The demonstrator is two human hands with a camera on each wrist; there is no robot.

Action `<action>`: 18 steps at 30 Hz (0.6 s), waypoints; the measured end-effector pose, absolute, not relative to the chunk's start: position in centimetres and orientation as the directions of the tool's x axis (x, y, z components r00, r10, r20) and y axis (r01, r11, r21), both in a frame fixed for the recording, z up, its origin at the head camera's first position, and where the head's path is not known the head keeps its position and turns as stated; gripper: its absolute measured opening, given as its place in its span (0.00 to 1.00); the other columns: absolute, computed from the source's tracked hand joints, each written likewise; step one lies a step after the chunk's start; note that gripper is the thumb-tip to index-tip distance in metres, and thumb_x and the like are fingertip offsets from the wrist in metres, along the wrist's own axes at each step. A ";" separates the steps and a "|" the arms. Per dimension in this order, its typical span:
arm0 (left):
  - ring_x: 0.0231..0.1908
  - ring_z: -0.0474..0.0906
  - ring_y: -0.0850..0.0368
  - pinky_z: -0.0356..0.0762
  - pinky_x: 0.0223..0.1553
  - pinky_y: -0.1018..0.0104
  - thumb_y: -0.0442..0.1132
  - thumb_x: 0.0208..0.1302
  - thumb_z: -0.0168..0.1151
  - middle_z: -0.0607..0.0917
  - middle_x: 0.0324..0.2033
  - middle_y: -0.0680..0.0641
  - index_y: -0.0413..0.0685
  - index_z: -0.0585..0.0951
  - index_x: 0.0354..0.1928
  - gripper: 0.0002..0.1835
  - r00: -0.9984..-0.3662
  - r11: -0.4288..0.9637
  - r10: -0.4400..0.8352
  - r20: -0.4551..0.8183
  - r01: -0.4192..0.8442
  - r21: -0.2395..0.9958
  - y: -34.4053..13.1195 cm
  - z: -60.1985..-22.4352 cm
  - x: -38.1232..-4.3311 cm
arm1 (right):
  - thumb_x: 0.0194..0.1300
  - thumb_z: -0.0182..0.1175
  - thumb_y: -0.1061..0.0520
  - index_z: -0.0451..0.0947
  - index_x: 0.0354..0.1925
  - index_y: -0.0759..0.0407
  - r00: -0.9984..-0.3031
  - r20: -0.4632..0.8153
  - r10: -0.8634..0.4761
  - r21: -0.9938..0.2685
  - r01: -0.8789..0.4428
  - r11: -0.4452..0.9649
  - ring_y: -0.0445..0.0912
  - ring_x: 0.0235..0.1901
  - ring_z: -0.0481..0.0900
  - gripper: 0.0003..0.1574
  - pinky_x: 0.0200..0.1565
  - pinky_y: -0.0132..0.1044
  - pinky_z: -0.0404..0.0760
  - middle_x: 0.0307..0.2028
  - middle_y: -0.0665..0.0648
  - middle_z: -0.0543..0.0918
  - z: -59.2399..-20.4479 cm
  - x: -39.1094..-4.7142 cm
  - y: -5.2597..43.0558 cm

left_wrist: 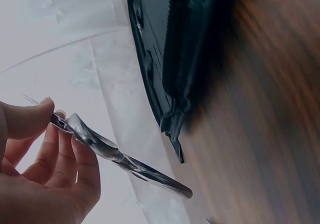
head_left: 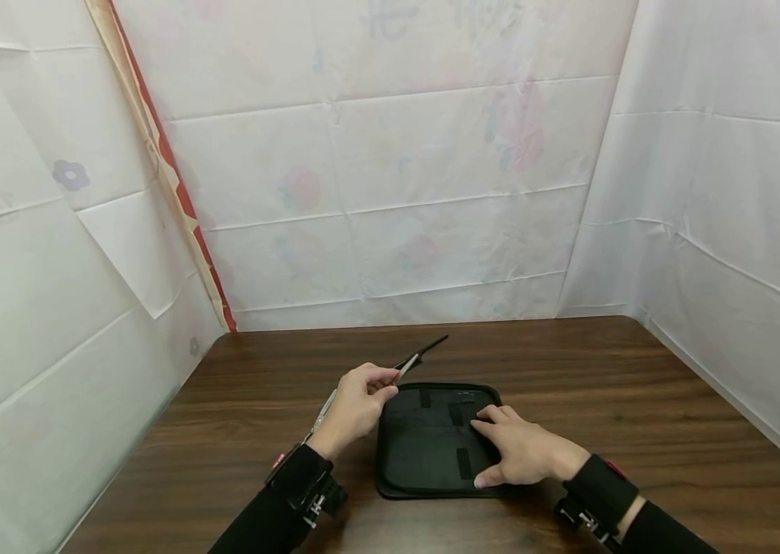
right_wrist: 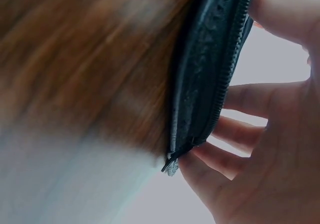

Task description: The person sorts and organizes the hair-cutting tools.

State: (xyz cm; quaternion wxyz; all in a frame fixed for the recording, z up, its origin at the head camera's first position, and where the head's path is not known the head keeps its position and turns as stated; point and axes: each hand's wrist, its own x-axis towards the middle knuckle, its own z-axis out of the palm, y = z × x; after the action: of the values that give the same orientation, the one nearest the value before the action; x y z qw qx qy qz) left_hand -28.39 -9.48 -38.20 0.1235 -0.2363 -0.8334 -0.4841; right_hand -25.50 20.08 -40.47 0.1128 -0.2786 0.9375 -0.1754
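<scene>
The black zip case (head_left: 418, 450) lies spread on the table, its dark inside facing up with several short straps. My left hand (head_left: 355, 404), over the case's far left corner, pinches a slim shiny metal tool (left_wrist: 97, 144) between thumb and fingertips. This tool has a thin pointed end past the thumb and a curved body with a joint; its exact kind does not show. On the case's right side rests my right hand (head_left: 525, 448), fingers spread and mostly straight. The right wrist view shows its fingertips along the zipper edge (right_wrist: 227, 69).
A slim black item (head_left: 431, 346) shows beyond the left hand, behind the case. Something silvery (head_left: 324, 409) lies to the left of that hand, partly hidden by it. The brown wooden table (head_left: 570, 362) is enclosed by white sheeting (head_left: 397, 192) at the back and both sides.
</scene>
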 end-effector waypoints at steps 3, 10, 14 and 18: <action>0.37 0.79 0.56 0.79 0.38 0.66 0.27 0.68 0.64 0.82 0.38 0.49 0.38 0.86 0.52 0.13 -0.858 0.462 0.297 0.419 0.513 0.724 -9.6 -38.3 -28.6 | 0.58 0.73 0.36 0.68 0.71 0.66 -0.819 -0.114 -0.563 -0.396 -0.482 0.781 0.61 0.69 0.62 0.55 0.57 0.59 0.75 0.70 0.63 0.64 -40.4 -25.5 20.1; 0.35 0.78 0.58 0.77 0.34 0.69 0.25 0.67 0.64 0.81 0.38 0.48 0.36 0.86 0.51 0.12 -0.858 0.537 0.359 0.367 0.512 0.671 -9.5 -38.4 -29.1 | 0.58 0.73 0.36 0.67 0.72 0.66 -0.820 -0.120 -0.559 -0.380 -0.483 0.789 0.61 0.69 0.62 0.55 0.57 0.58 0.76 0.70 0.64 0.64 -40.2 -25.4 20.0; 0.35 0.77 0.59 0.77 0.35 0.69 0.25 0.67 0.64 0.81 0.38 0.48 0.36 0.86 0.51 0.12 -0.848 0.571 0.386 0.363 0.529 0.628 -9.5 -38.6 -29.3 | 0.59 0.73 0.36 0.67 0.71 0.67 -0.818 -0.119 -0.563 -0.381 -0.486 0.787 0.61 0.69 0.62 0.55 0.57 0.57 0.76 0.70 0.64 0.64 -40.1 -25.3 19.9; 0.34 0.76 0.60 0.76 0.35 0.68 0.24 0.66 0.64 0.81 0.37 0.49 0.36 0.86 0.50 0.12 -0.839 0.603 0.408 0.360 0.543 0.584 -9.6 -38.7 -29.4 | 0.58 0.73 0.36 0.67 0.71 0.66 -0.819 -0.120 -0.562 -0.374 -0.486 0.789 0.61 0.69 0.62 0.55 0.57 0.57 0.76 0.70 0.64 0.64 -40.2 -25.3 19.8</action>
State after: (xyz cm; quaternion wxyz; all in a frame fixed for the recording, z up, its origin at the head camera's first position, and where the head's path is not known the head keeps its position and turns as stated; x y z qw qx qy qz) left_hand -29.43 -9.60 -38.71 0.0952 -0.2670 -0.8902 -0.3565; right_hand -25.31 19.78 -40.16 0.1132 -0.2790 0.9391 -0.1656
